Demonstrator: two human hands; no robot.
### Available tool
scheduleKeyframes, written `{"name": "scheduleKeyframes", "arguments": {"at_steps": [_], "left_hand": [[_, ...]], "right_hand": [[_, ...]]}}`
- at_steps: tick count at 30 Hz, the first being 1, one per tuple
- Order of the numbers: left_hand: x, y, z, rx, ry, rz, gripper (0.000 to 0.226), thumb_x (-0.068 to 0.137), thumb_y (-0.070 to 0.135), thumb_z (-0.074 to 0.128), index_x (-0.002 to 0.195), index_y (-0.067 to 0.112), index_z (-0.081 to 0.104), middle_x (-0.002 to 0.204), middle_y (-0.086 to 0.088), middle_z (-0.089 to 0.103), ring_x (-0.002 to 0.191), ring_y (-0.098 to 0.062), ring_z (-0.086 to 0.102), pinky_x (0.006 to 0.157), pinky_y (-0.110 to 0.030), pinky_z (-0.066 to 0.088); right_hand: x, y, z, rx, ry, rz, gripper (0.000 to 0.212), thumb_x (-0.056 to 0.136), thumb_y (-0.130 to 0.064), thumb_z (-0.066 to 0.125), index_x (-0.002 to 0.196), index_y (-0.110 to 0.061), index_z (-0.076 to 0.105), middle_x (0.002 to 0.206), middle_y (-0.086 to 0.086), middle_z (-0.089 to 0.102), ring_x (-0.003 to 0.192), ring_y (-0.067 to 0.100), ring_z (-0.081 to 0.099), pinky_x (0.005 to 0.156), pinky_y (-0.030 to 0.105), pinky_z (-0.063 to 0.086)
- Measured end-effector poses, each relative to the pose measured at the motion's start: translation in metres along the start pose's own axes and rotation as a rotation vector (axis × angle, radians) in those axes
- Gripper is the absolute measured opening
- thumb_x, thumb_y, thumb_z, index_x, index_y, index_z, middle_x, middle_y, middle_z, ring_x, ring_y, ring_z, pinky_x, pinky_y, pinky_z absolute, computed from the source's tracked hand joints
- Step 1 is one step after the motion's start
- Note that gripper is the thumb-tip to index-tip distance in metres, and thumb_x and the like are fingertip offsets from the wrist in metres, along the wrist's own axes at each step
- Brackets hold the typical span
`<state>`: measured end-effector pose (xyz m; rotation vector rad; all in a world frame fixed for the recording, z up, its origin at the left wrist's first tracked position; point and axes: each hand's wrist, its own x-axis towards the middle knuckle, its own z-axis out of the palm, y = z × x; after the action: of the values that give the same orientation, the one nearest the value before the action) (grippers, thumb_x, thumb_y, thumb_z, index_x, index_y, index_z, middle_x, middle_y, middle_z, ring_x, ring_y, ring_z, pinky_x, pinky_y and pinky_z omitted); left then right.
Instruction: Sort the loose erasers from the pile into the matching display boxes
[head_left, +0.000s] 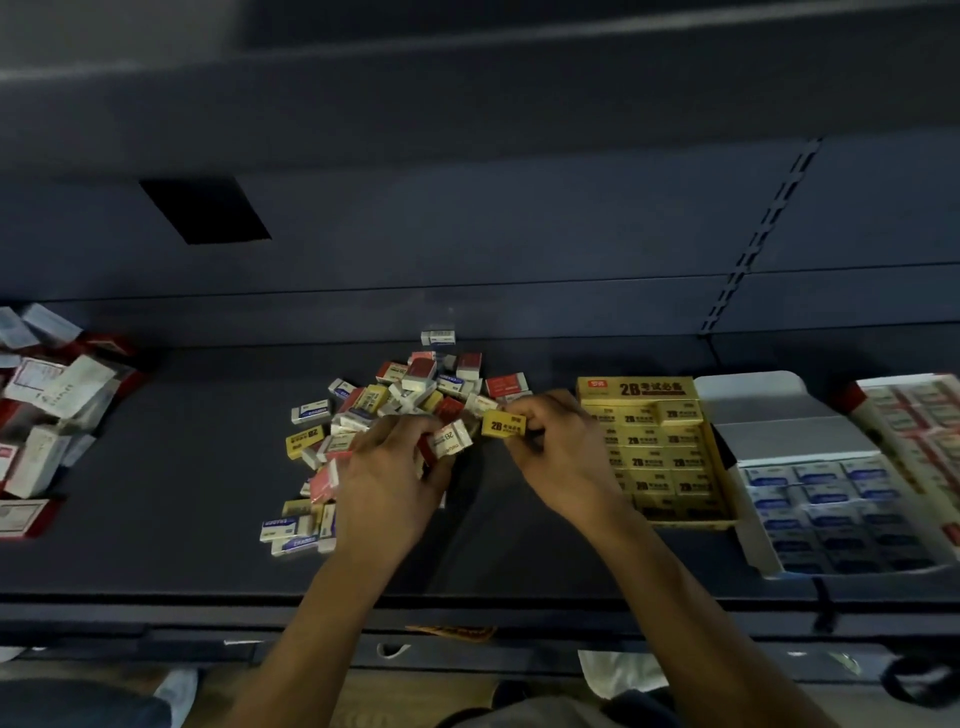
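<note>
A pile of loose erasers (395, 400) in yellow, red and blue-white sleeves lies on the dark shelf (182, 467). My left hand (387, 478) rests over the pile's near side and grips a red-and-white eraser (451, 439). My right hand (558, 449) pinches a yellow 2B eraser (503, 426) just left of the yellow display box (660, 452), which is filled with matching yellow erasers. To its right stand the white box of blue-white erasers (831, 509) and, at the frame's edge, the box of red-and-white erasers (919, 426).
At the far left lies a heap of red and white packets (47, 405). The shelf's back wall rises behind the pile, and its front rail (208, 608) runs below my forearms. A slotted upright (748, 249) stands at the back right.
</note>
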<state>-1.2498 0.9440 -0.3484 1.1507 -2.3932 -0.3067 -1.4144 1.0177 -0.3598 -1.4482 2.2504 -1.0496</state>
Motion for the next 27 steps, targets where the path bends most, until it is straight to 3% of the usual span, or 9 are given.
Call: {"name": "scheduleKeyframes", "arguments": {"at_steps": [3,6,12,17,22,27], "left_hand": [[0.002,0.012,0.007,-0.031,-0.021,0.011,0.034,0.068,0.017,0.081,0.099,0.015,0.068,0.094,-0.005,0.066,0.078,-0.022,0.064,0.07,-0.026,0.048],[0.005,0.025,0.014,-0.028,-0.043,0.025,0.033,0.068,0.018,0.081,0.098,0.015,0.068,0.093,-0.005,0.067,0.079,-0.021,0.064,0.069,-0.021,0.04],[0.008,0.047,0.031,-0.082,-0.082,0.073,0.035,0.067,0.018,0.082,0.098,0.013,0.068,0.092,-0.007,0.066,0.078,-0.023,0.065,0.067,-0.029,0.053],[0.008,0.069,0.037,-0.075,-0.089,0.072,0.033,0.067,0.02,0.082,0.097,0.016,0.069,0.092,-0.003,0.067,0.079,-0.018,0.064,0.063,-0.019,0.041],[0.007,0.08,0.043,-0.13,-0.129,0.077,0.03,0.074,0.022,0.077,0.102,0.018,0.066,0.096,0.003,0.065,0.083,-0.009,0.059,0.072,-0.016,0.04],[0.006,0.086,0.046,-0.147,-0.132,0.09,0.026,0.074,0.02,0.077,0.098,0.018,0.067,0.094,0.003,0.064,0.083,-0.01,0.059,0.073,-0.019,0.041]], "right_hand": [[-0.002,0.01,-0.01,-0.044,-0.012,0.012,0.026,0.083,-0.015,0.066,0.108,-0.019,0.064,0.109,-0.003,0.052,0.091,0.011,0.059,0.076,0.012,0.039],[-0.002,0.018,-0.019,-0.07,-0.015,0.036,0.03,0.083,-0.014,0.066,0.112,-0.018,0.063,0.116,0.0,0.053,0.096,0.014,0.058,0.082,0.018,0.043],[-0.005,0.038,-0.045,-0.196,-0.018,0.047,0.036,0.088,-0.017,0.061,0.123,-0.019,0.057,0.126,-0.004,0.046,0.109,0.009,0.05,0.083,0.005,0.026],[-0.002,0.059,-0.066,-0.289,-0.018,0.044,0.036,0.091,-0.017,0.055,0.127,-0.021,0.053,0.126,-0.002,0.047,0.112,0.013,0.05,0.09,0.017,0.035],[0.0,0.08,-0.075,-0.364,-0.023,0.089,0.032,0.09,-0.02,0.056,0.122,-0.024,0.055,0.12,-0.002,0.054,0.108,0.014,0.05,0.086,0.026,0.048],[-0.002,0.09,-0.078,-0.396,-0.024,0.077,0.032,0.089,-0.019,0.057,0.12,-0.025,0.058,0.12,-0.004,0.05,0.11,0.016,0.047,0.085,0.026,0.049]]}}
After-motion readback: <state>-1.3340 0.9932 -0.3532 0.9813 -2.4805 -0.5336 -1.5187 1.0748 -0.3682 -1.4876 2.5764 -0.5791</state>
